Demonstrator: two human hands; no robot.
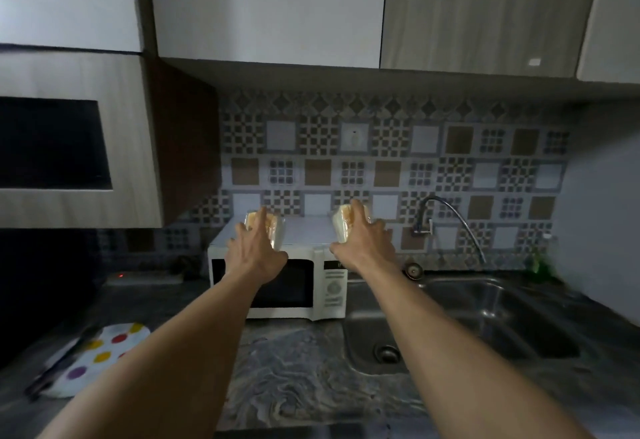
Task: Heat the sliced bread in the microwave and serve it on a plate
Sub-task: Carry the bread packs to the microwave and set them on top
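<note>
Up top, left hand (254,248) & right hand (363,241) each grip a wrapped bread pack (277,230) on the shut microwave (294,286), far side of counter (294,369).

In front of you runs a dark marbled counter (298,379). A white microwave (277,282) stands on it at the back, against the tiled wall, door shut. Just right of it a steel sink (460,321) is set into the counter. At your near left lies a white cloth with coloured dots (100,359), a dark utensil (59,366) resting across it.
</note>
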